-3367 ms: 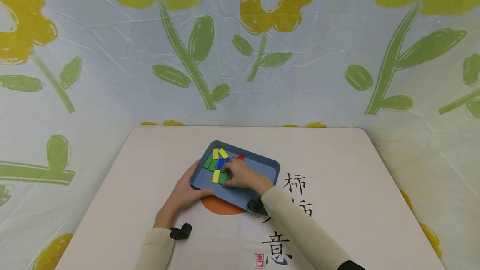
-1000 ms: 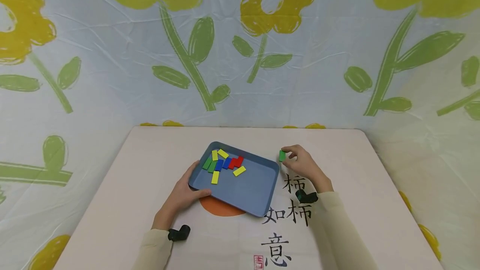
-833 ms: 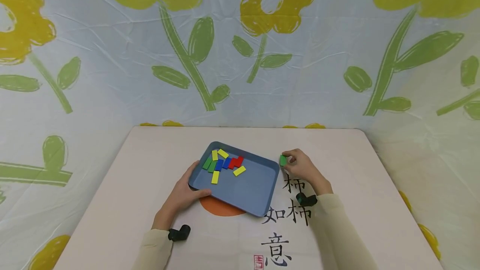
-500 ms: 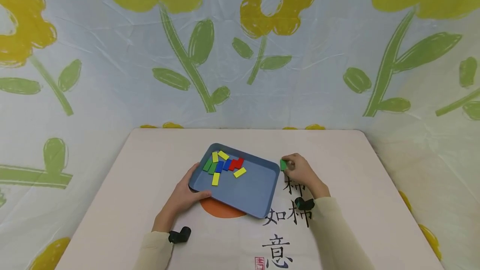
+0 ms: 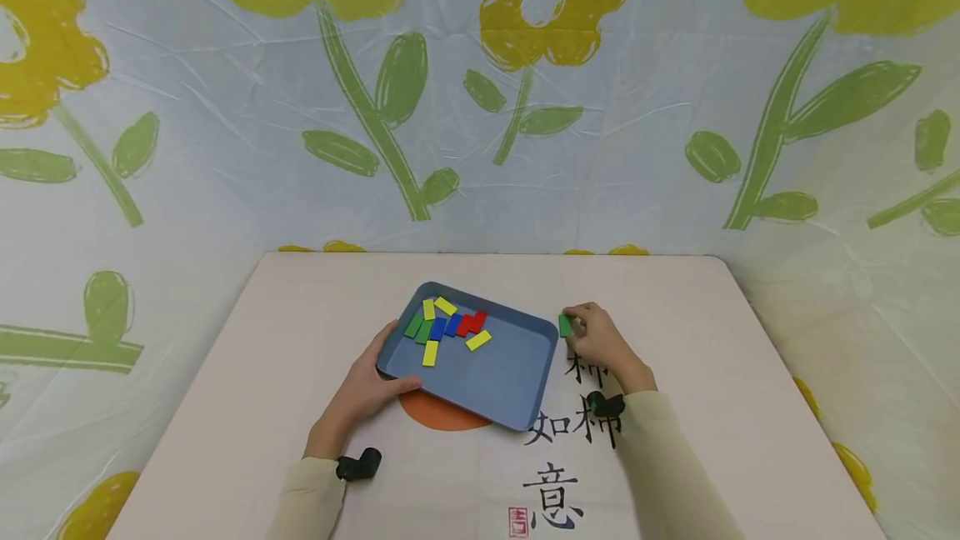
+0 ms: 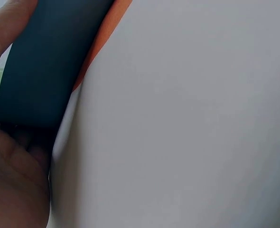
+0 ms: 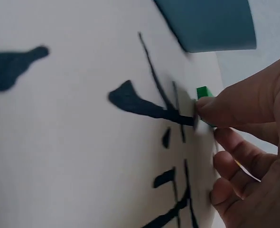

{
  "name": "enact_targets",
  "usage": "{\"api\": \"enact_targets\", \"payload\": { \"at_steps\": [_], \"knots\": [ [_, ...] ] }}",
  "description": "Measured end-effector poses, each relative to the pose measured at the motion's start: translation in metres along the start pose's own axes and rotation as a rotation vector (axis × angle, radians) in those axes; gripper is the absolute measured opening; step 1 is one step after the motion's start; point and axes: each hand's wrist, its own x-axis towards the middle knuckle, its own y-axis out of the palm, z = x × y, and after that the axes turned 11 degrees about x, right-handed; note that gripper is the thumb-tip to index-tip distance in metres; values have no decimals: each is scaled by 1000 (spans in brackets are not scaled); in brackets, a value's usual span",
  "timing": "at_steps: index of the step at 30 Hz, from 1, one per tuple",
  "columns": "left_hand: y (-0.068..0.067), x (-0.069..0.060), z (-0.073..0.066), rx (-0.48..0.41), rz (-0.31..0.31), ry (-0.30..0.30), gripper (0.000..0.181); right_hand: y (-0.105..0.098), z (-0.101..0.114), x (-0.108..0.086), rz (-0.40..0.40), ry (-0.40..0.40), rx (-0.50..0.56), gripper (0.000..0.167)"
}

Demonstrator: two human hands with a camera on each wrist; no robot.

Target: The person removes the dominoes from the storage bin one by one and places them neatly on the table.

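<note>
currently, the right hand (image 5: pixel 602 342) is pinching one green rectangular block (image 5: pixel 565 325) between the thumb and finger; this block stays at the fingertips. whether it touches the table (image 5: pixel 675 307), i cannot tell. just beside this pinch, on its left, lies the blue-gray rectangular tray (image 5: pixel 491 377), and the left hand (image 5: pixel 365 390) is grasping its corner, with the thumb over the near rim. inside, between both grips, are four yellow tiles (image 5: pixel 477 341), two green tiles (image 5: pixel 414 324), two blue tiles (image 5: pixel 438 329) and two red tiles (image 5: pixel 477 322).
</note>
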Motion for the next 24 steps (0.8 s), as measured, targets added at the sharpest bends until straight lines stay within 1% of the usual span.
{"api": "enact_targets", "payload": {
  "at_steps": [5, 8, 11, 16, 21, 24],
  "knots": [
    [0, 0, 0, 4, 4, -1, 112, -6, 5, 0, 16, 63, 23, 59],
    [0, 0, -1, 1, 3, 1, 111, -10, 10, 2, 9, 83, 42, 61],
    [-1, 0, -3, -2, 2, 2, 111, -12, 19, 5, -13, 73, 61, 61],
    [-2, 2, -3, 9, 6, -4, 111, -11, 37, 11, -34, 23, 89, 60],
    [-1, 2, -1, 9, 6, -7, 112, -3, 57, 16, -42, -26, 109, 60],
    [0, 2, 0, 5, 5, -6, 112, 5, 69, 18, -25, -56, 121, 60]
  ]
}}
